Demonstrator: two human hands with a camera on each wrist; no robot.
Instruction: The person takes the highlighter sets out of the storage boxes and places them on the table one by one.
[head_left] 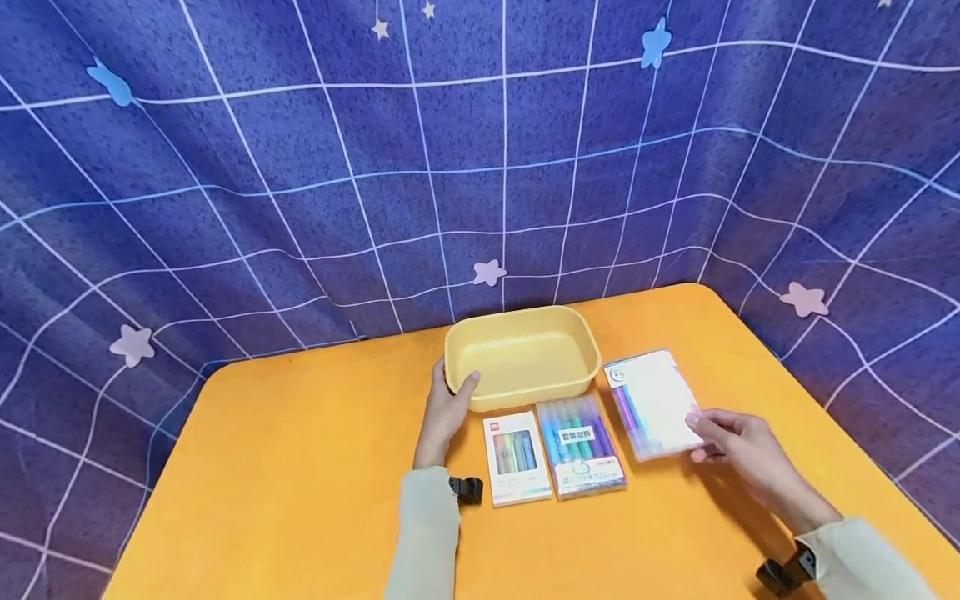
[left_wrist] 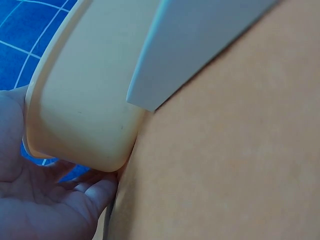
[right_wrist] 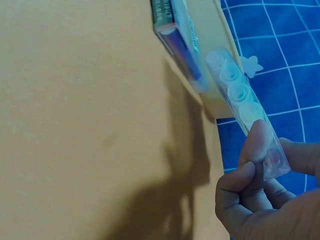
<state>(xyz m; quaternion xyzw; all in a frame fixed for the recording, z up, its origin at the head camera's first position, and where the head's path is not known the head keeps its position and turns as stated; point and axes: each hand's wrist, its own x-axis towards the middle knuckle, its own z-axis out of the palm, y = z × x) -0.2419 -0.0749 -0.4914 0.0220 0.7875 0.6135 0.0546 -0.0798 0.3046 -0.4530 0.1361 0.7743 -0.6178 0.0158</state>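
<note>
A shallow yellow plastic bin stands near the table's back edge. My left hand grips its left end, thumb over the rim and fingers outside; the left wrist view shows the bin's wall against the fingers. On the right, my right hand pinches the lower right corner of a clear pack of markers, its face washed out by glare. Round marker ends show through that pack in the right wrist view. It appears raised and tilted.
In front of the bin, a white box of coloured pens lies beside a clear pack of blue, green and purple markers. The orange table meets a blue patterned curtain behind and on the right.
</note>
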